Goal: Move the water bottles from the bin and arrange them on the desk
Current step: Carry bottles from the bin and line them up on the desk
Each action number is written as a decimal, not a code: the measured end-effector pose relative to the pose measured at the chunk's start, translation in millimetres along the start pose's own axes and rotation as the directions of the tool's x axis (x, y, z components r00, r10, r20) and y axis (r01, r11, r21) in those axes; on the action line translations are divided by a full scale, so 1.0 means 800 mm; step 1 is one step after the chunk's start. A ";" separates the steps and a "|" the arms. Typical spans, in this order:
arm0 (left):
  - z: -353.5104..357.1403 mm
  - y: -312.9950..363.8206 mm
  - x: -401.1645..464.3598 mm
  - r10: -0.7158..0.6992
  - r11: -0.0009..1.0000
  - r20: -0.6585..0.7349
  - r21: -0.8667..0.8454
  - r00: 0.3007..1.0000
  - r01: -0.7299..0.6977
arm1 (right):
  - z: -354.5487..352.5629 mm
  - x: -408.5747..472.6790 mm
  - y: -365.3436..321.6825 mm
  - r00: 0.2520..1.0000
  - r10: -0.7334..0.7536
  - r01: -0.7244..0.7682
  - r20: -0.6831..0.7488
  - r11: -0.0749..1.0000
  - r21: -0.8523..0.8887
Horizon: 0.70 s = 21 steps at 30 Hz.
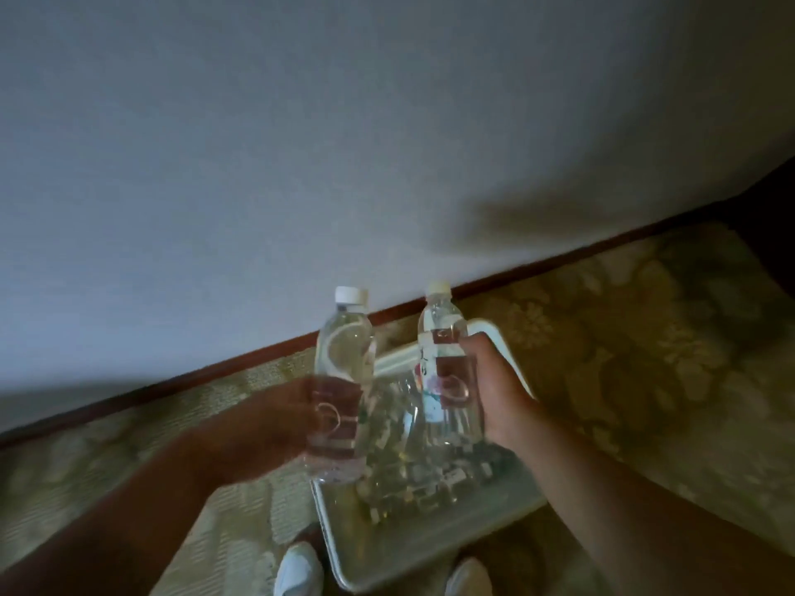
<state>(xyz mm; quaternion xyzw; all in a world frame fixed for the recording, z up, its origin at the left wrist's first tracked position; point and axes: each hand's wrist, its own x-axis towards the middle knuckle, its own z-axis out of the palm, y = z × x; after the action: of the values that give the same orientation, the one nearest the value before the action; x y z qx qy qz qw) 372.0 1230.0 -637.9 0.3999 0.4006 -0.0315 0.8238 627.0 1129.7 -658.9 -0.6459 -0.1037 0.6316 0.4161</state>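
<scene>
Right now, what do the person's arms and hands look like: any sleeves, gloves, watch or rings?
Both forearms are bare as far as the frame shows them: no sleeves. The left hand and right hand wear no gloves. No watch, bracelet or ring shows on either, though the left hand is motion-blurred and the light is dim, so small items could be missed.

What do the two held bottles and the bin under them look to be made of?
Both bottles, left and right: clear glossy plastic; water and glints show through, white caps.
Bin: pale, smooth, probably moulded plastic, judging by its rounded rim; the dim light leaves this unsure.
</scene>
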 end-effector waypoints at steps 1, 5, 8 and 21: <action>0.008 0.019 -0.025 0.104 0.992 0.009 -0.067 0.995 -0.103 | 0.014 -0.022 -0.033 0.999 -0.029 0.027 0.034 0.999 0.040; 0.061 0.093 -0.153 0.360 0.901 0.038 -0.272 0.932 -0.337 | 0.075 -0.136 -0.149 0.959 -0.119 0.080 0.257 0.985 0.155; 0.107 0.142 -0.261 0.409 0.891 -0.213 -0.117 0.887 -0.438 | 0.131 -0.231 -0.220 0.883 -0.156 0.136 0.443 0.988 0.076; 0.165 0.168 -0.695 0.585 0.555 -0.713 0.004 0.387 -0.832 | 0.401 -0.534 -0.323 0.634 -0.284 0.526 0.719 0.840 -0.133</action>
<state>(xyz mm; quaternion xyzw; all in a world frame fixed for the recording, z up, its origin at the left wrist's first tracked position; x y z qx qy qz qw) 129.2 1081.7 -124.7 0.3617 0.4384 0.5424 0.6187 361.6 1141.3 -128.1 -0.3913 -0.4956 0.6826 0.3679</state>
